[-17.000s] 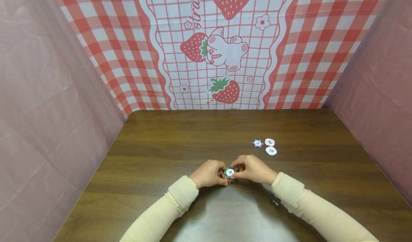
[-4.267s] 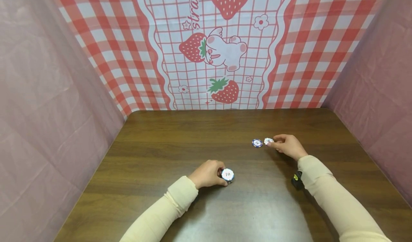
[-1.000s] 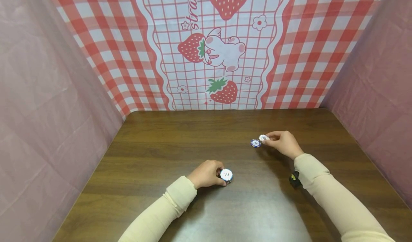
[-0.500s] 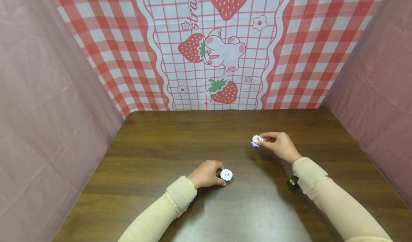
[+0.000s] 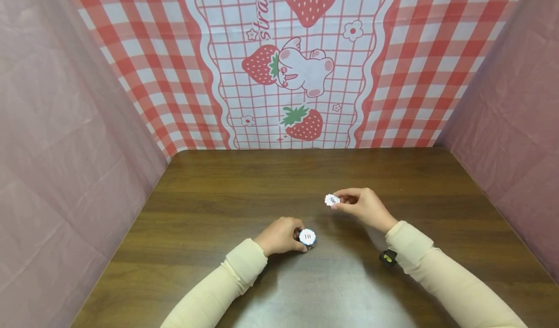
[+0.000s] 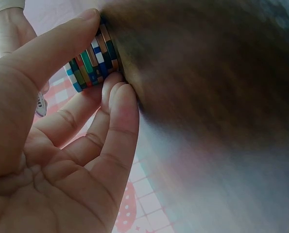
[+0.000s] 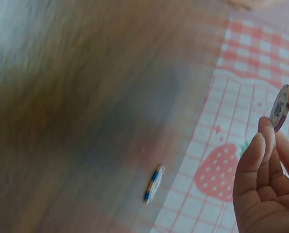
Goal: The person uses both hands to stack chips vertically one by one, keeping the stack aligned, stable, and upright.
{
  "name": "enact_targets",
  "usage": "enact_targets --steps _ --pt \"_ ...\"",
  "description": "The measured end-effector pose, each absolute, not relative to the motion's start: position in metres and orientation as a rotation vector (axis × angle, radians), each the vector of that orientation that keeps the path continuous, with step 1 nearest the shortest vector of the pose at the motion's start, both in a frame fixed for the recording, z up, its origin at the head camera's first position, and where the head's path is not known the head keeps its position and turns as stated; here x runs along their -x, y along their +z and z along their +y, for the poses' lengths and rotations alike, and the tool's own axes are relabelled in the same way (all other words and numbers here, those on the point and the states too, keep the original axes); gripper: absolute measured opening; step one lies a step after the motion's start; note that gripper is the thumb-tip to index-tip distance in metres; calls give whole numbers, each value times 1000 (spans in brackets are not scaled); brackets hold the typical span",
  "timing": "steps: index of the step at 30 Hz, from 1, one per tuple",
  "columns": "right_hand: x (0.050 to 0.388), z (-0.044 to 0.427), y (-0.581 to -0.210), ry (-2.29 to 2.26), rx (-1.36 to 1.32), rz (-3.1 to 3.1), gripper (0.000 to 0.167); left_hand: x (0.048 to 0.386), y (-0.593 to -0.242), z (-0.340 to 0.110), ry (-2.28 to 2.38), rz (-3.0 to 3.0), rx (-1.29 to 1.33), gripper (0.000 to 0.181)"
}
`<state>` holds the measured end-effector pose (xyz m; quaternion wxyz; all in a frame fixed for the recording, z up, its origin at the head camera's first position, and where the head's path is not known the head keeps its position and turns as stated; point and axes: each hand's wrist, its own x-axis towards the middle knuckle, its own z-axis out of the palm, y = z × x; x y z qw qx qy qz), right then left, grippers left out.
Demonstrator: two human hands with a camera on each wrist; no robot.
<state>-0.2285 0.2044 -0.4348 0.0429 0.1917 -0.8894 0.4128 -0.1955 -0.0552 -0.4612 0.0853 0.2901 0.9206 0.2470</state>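
Note:
In the head view my left hand (image 5: 281,236) holds a stack of poker chips (image 5: 307,237) on the table, thumb and fingers curled round its side. Its top chip is white and blue, marked 10. The left wrist view shows the stack's layered edges (image 6: 93,60) in green, blue, white and orange. Farther back and to the right, my right hand (image 5: 366,207) pinches a white poker chip (image 5: 332,200) above the table. That chip shows a dark edge patch in the right wrist view. A blue-and-white chip (image 7: 155,184) lies on the table there; the right hand hides it in the head view.
The brown wooden table (image 5: 244,182) runs back to a red-and-white strawberry cloth (image 5: 301,75) hung behind it. Pink fabric walls (image 5: 78,139) rise on the left and right. A dark device (image 5: 387,257) sits at the right wrist.
My right hand took two chips from the right in turn. The one marked 10 now tops the stack; the other has just moved left and nearer, over the blue chip. The left hand stays put.

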Motion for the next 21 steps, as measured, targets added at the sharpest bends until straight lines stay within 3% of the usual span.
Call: enact_targets --steps 21 --pt "206 167 -446 1336 -929 -2677 27 197 -463 -55 743 2741 -875 32"
